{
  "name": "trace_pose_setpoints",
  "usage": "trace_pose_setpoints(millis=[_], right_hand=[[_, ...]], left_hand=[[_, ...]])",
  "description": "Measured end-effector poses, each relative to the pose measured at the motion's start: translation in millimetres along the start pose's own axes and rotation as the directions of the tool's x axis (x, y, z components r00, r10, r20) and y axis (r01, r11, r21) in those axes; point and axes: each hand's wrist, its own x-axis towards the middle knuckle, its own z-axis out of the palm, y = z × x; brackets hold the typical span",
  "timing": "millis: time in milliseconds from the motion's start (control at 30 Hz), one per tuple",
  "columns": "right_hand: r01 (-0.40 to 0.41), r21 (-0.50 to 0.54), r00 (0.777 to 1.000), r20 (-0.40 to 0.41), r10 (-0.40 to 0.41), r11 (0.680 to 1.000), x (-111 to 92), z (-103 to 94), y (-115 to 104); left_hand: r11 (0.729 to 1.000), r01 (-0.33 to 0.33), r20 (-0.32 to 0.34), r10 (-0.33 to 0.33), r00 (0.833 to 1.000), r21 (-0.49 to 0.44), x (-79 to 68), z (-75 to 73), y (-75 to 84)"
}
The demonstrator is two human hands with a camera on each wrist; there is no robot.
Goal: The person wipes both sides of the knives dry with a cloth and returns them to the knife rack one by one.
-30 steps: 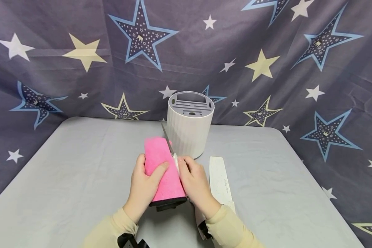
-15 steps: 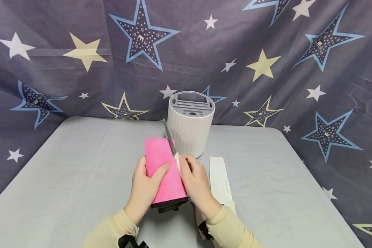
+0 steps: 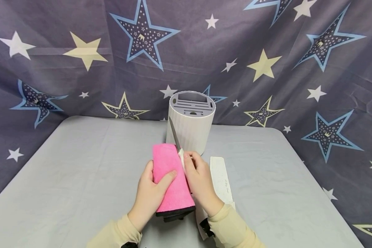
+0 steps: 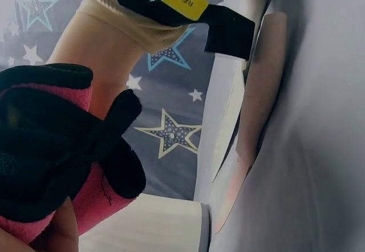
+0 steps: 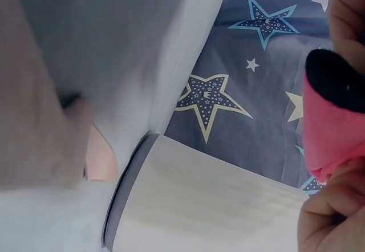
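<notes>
I see the left hand (image 3: 149, 193) gripping a folded pink cloth (image 3: 177, 193), the right hand (image 3: 202, 181) pinching a white-handled knife (image 3: 176, 140), blade toward eleven o'clock.

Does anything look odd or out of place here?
Nothing looks spilled or damaged. Possibly out of place: a white blade-shaped piece lies on the table rather than in the slotted holder, which seems made for blades.

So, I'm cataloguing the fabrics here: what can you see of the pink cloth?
The pink cloth looks soft and is folded into a long bundle, black edging at its near end. Raised above the table, it slants, far end leftward. The left grip holds it, thumb across the front. A knife sits at its right edge; whether they touch is unclear.
</notes>
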Motion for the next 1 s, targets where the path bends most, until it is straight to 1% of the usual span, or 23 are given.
trace_pose_setpoints(millis=[167,500,567,767,900,1000], right_hand=[[-0.002,0.006,1.0,-0.015,0.002,1.0,1.8,-0.6,1.5],[-0.013,0.017,0.998,-0.058,0.014,1.0,4.3,-1.9,1.6],[-0.01,0.033,0.997,-0.071,0.012,0.999,4.5,-2.2,1.4],[-0.014,0.126,0.996,-0.085,0.024,0.992,4.9,-1.1,0.8],[-0.01,0.182,0.995,-0.096,0.028,0.983,5.2,-1.1,0.2],[0.004,0.205,0.993,-0.115,0.02,0.979,6.7,-2.7,-0.5]], left_hand=[[1.0,0.011,0.03,-0.01,0.999,-0.013,-3.8,2.1,1.2],[0.999,0.041,0.085,-0.04,0.996,-0.008,-13.7,6.5,2.1],[0.999,0.038,0.093,-0.037,0.995,-0.004,-14.9,7.2,2.0],[0.999,0.036,0.111,-0.035,0.993,-0.005,-16.7,7.8,1.5],[0.999,0.046,0.113,-0.044,0.993,-0.02,-16.8,7.3,2.2],[0.998,0.056,0.115,-0.051,0.992,-0.042,-16.3,6.7,3.1]])
